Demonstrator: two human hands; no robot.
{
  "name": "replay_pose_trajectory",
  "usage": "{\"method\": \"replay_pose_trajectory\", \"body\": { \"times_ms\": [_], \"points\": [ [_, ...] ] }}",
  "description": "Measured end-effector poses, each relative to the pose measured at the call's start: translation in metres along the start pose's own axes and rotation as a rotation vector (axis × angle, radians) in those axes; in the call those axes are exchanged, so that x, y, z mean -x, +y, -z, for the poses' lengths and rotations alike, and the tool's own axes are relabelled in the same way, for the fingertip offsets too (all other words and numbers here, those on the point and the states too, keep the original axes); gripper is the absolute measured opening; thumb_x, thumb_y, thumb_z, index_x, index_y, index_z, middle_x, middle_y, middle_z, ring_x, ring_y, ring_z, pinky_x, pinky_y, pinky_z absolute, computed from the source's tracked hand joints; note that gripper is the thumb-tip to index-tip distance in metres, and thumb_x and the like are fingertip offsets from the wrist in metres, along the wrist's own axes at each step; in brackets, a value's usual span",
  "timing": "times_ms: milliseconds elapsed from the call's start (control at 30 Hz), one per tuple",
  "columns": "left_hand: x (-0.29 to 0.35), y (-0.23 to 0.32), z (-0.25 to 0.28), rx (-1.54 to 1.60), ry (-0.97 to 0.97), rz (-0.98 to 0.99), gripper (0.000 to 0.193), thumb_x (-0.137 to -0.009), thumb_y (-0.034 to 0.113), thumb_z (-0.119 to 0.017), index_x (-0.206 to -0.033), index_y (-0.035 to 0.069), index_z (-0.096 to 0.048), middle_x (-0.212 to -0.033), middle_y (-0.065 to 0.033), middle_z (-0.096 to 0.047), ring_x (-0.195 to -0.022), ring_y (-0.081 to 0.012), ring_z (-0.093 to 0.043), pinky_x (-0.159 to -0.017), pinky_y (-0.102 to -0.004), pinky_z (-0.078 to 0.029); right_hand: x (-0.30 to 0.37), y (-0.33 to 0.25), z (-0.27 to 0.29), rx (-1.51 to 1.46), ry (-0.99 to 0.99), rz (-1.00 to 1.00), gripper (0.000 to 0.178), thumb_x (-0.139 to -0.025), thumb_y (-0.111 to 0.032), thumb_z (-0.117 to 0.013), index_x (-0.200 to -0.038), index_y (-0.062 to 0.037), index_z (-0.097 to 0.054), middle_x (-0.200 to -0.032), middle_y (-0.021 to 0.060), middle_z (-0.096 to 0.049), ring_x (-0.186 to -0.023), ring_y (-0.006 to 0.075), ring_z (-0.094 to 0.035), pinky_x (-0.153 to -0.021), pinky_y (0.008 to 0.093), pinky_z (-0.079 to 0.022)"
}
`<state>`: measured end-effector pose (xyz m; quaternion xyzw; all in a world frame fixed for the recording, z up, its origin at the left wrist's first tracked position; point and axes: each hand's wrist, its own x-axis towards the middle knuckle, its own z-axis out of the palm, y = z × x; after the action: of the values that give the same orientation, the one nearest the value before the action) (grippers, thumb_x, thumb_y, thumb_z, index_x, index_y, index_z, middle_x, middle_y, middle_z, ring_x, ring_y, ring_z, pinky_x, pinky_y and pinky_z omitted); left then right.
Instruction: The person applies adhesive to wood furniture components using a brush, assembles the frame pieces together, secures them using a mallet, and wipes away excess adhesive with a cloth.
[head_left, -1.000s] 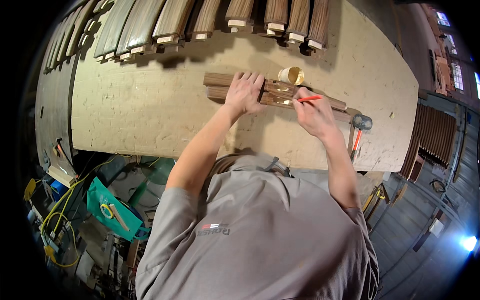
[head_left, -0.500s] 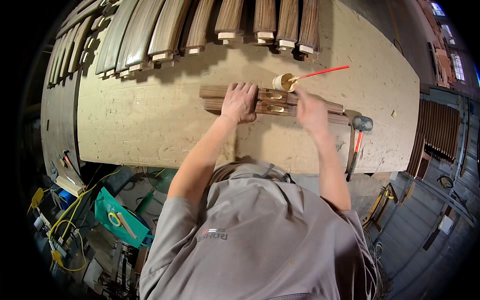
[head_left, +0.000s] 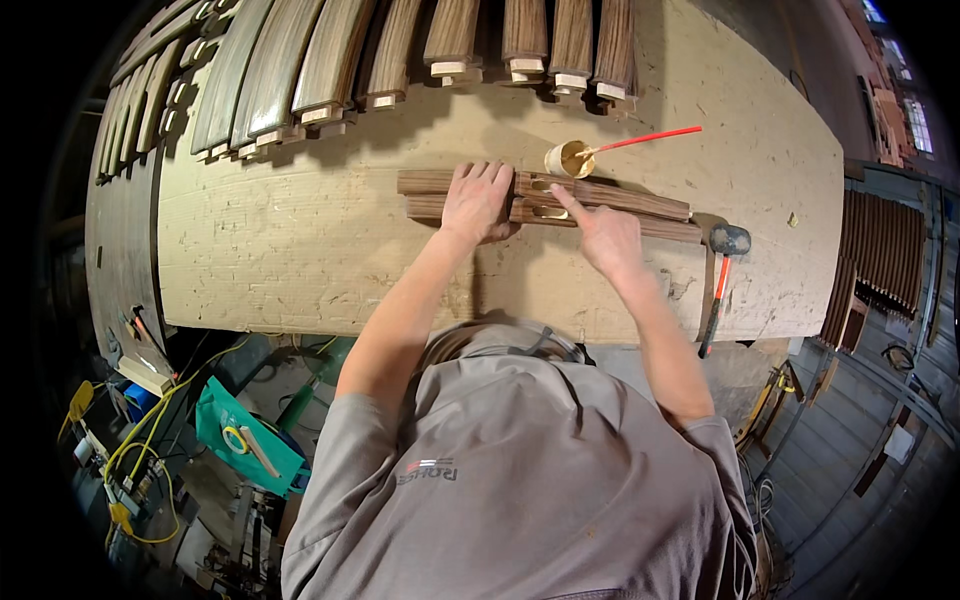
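Observation:
Two long brown wooden pieces (head_left: 640, 200) lie side by side across the cardboard-covered table, each with a pale oval mortise in its upper face. My left hand (head_left: 479, 203) is closed over both pieces left of the mortises, fingers across the far one. My right hand (head_left: 610, 238) points with its index finger stretched out to the far piece's mortise (head_left: 541, 185); the other fingers are curled, with nothing visible in them. The near mortise (head_left: 550, 213) lies just left of that hand. Beyond them stands a small cup (head_left: 570, 160) of yellowish paste, a red stick (head_left: 650, 138) leaning in it.
Right of the pieces lies a mallet (head_left: 729, 240) with a black head and red-and-black handle. A row of tenoned wooden pieces (head_left: 390, 60) runs along the far side, more at far left. Below the table's left end are a green bag (head_left: 245, 435) and yellow cables (head_left: 150, 405).
My right hand has moved left and slightly nearer, from beside the cup to the mortise, its index finger now extended. My left hand stays on the wooden pieces.

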<state>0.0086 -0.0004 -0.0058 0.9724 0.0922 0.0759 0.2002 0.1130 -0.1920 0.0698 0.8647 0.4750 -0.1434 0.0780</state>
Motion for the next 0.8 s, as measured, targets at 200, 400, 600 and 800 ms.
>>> {"method": "replay_pose_trajectory", "body": {
  "times_ms": [200,400,600,800],
  "points": [
    [-0.001,0.004,0.001,-0.004,-0.016,0.001,0.058,-0.058,0.032,-0.077,-0.103,0.006,-0.051,-0.104,-0.0095,-0.059,-0.103,-0.0251,-0.054,-0.092,-0.0386,-0.039,-0.004,0.021,0.013,0.043,-0.084,0.052,0.068,-0.080,-0.003,-0.051,-0.137,-0.0390,-0.045,-0.065,0.0137,-0.059,-0.059,0.0311,-0.062,-0.057,0.0427,-0.050],
    [-0.006,0.004,0.006,0.035,-0.176,0.072,0.062,-0.058,0.037,-0.079,-0.104,0.006,-0.051,-0.101,-0.0124,-0.059,-0.102,-0.0287,-0.055,-0.093,-0.0414,-0.039,0.031,0.056,-0.011,0.258,0.114,0.069,0.045,-0.080,-0.012,-0.057,-0.124,-0.0095,-0.057,-0.070,0.0137,-0.062,-0.070,0.0306,-0.064,-0.059,0.0418,-0.049],
    [0.003,0.013,0.015,-0.014,-0.088,0.062,0.084,-0.058,0.047,-0.079,-0.122,0.003,-0.048,-0.116,-0.0156,-0.055,-0.118,-0.0307,-0.047,-0.107,-0.0477,-0.028,0.108,0.069,-0.084,-0.066,-0.095,-0.284,0.061,-0.090,-0.033,-0.056,-0.142,-0.0076,-0.036,-0.082,0.0206,-0.066,-0.071,0.0366,-0.064,-0.062,0.0473,-0.049],
    [0.014,0.016,0.018,-0.086,-0.061,0.104,0.095,-0.055,0.046,-0.081,-0.130,0.005,-0.042,-0.123,-0.0144,-0.051,-0.123,-0.0303,-0.043,-0.108,-0.0546,-0.025,0.152,0.066,-0.127,-0.198,-0.066,-0.356,0.071,-0.088,-0.043,-0.059,-0.146,-0.0145,-0.031,-0.083,0.0226,-0.066,-0.075,0.0400,-0.064,-0.066,0.0483,-0.050]
  ]
}}
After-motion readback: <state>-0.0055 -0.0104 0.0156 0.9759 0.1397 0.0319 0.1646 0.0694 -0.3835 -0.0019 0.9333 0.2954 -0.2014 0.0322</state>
